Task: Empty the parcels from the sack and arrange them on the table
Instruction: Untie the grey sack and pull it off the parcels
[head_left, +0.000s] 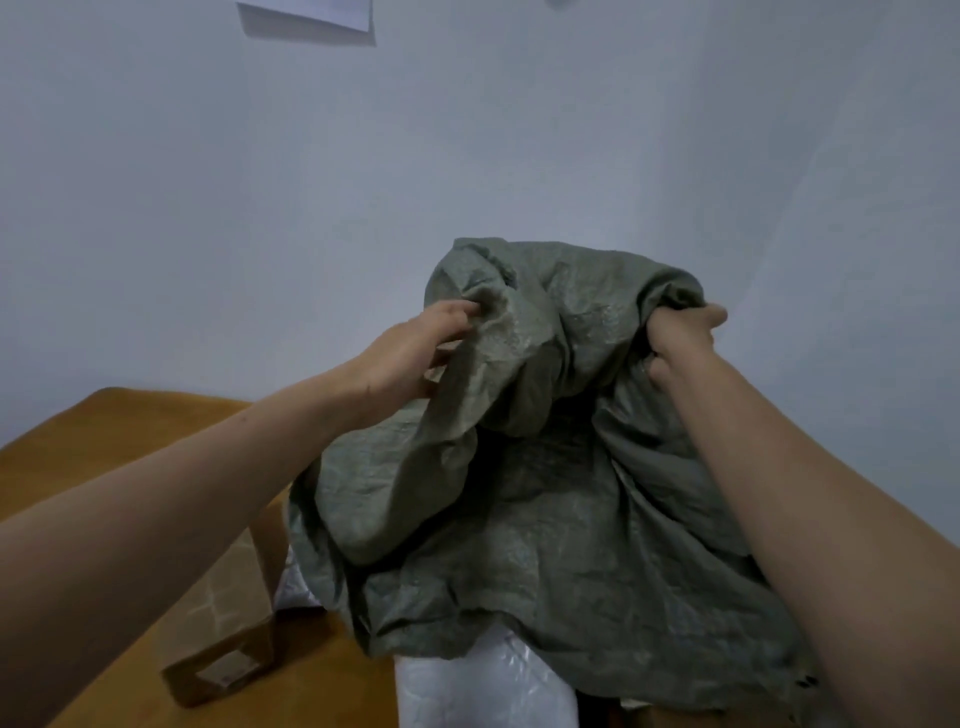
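Holds the grey-green sack (519, 467) lifted and crumpled, mouth down. Grips a bunched fold at the sack's upper left with the left hand (410, 358), fingers curled into the weave. Clamps the sack's upper right corner in the right hand (680, 338), fist tight round it. Beneath the sack: the wooden table (104, 441). Poking from under the sack's lower edge: a white plastic parcel (483, 686). Left of the sack's lower edge, on its side: a brown cardboard box (228, 623), a second white parcel (296, 587) between it and the sack.

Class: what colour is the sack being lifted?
The sack is dull grey-green, woven; the head view shows it.
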